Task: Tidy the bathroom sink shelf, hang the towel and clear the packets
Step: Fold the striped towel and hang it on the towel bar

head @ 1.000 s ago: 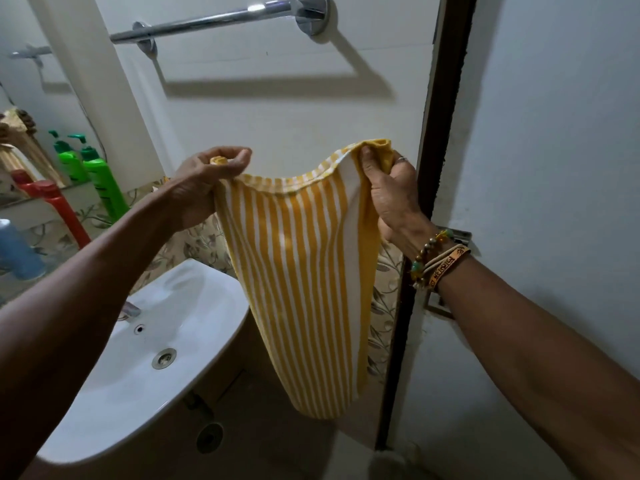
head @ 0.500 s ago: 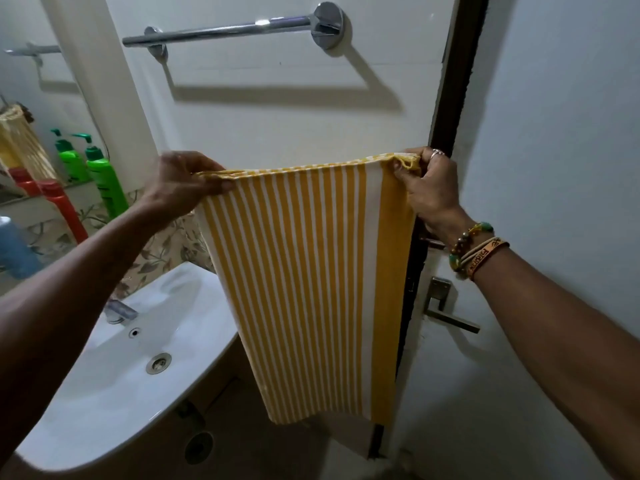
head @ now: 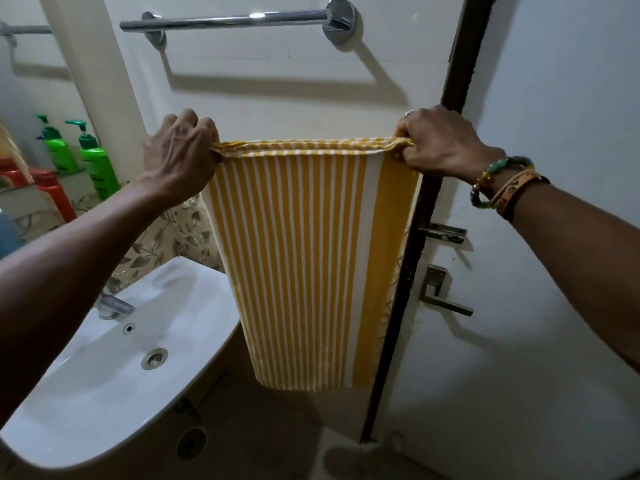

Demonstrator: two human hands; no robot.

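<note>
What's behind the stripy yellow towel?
Beside the towel, white wall, leafy tiles and the brown door frame show. Whatever lies straight behind it is covered.

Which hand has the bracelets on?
The right hand, gripping the towel at its top corner beside the dark door frame: bracelets circle its wrist. The left hand, on the sink side, has a bare wrist.

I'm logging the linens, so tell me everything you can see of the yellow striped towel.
The towel looks like thin woven cloth, yellow with narrow white stripes and a broad yellow band near its right edge. It hangs flat, its top edge pulled taut, below the towel bar and clear of it. The left hand and right hand each grip a top corner.
</note>
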